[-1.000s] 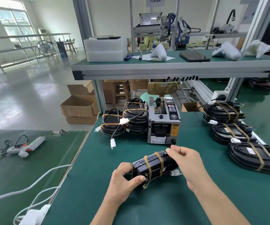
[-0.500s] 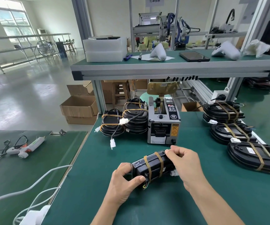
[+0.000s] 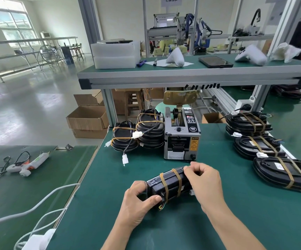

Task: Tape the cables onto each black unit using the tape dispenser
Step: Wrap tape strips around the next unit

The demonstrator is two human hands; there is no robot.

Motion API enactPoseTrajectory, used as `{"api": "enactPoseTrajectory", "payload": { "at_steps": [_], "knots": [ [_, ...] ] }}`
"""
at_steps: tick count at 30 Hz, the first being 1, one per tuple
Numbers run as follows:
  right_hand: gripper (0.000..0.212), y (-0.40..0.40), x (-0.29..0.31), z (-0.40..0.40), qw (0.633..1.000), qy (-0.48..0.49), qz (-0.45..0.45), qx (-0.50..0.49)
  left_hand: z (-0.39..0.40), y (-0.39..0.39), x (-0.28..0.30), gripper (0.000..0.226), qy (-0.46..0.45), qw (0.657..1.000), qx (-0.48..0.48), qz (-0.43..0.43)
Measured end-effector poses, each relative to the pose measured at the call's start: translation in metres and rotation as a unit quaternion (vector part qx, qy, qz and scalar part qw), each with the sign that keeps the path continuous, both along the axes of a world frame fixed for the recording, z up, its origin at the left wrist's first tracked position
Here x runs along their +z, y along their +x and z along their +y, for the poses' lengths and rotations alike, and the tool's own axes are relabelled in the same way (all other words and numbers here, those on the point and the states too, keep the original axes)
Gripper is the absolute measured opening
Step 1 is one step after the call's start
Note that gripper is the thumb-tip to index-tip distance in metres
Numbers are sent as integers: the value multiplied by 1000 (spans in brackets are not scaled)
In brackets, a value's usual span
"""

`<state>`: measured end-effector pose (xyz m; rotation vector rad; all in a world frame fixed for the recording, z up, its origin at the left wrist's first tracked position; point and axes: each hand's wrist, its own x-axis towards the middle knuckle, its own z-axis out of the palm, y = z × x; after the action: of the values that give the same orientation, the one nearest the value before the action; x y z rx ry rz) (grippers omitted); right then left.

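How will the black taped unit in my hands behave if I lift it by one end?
The black rectangular unit looks rigid, so probably no sagging. The two brown tape bands likely hold its cables, but the coloured wire ends may dangle.

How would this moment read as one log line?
left hand: grips black unit | right hand: pinches its far end | tape dispenser: untouched

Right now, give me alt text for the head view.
Both hands grip a black unit with two tape bands on the green bench: left hand at its near end, right hand at its far end, before the tape dispenser.
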<state>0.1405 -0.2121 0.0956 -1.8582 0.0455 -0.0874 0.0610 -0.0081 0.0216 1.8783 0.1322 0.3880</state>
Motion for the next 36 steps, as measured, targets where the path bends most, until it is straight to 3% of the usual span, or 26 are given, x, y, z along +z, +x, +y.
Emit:
{"api": "enactPoseTrajectory", "payload": {
  "at_steps": [5,22,25,30,36],
  "knots": [
    [19,-3,-2,2,999,-33,-13,-19,0,0,-1,59,-2,1000,0,0],
    [16,-4,4,3,996,-86,-33,-21,0,0,-1,68,-4,1000,1,-10],
    [10,-2,3,3,997,-69,-29,-22,1,0,-1,77,-2,1000,3,-8],
    [24,3,-8,5,999,-46,-26,-3,0,-1,1,70,-6,1000,3,-4],
    [9,17,-15,2,996,76,3,-36,-1,-1,3,56,0,1000,2,6]
  ]
}}
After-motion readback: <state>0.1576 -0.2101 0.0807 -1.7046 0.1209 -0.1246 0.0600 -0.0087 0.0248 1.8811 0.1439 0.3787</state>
